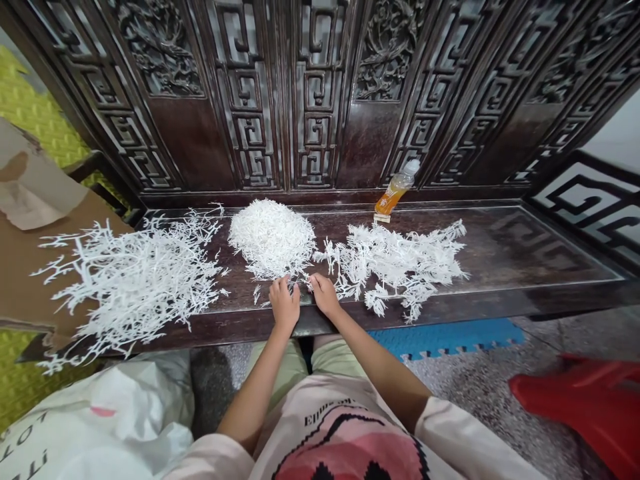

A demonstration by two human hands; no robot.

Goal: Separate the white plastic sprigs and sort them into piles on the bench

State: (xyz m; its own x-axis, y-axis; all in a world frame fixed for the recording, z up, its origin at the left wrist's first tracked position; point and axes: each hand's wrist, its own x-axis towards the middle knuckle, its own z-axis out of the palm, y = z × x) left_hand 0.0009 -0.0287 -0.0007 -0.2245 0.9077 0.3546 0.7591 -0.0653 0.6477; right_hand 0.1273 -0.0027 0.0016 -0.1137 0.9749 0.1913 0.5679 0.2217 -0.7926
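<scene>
Head view: the left hand (pixel 285 307) and right hand (pixel 325 295) are at the near edge of the white pile (pixel 271 237) on the counter (pixel 493 257); whether either grip pinches anything, I cannot tell. The white sprigs (pixel 400 257) look light, fragile, best held by thicker ends.

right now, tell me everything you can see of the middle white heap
The middle white heap is a rounded mound of thin, loosely tangled pieces, plastic-looking. It rests on the dark wooden bench, between a branching white pile and a feathery white pile. Its near edge scatters toward the left hand and right hand; contact there is unclear.
</scene>
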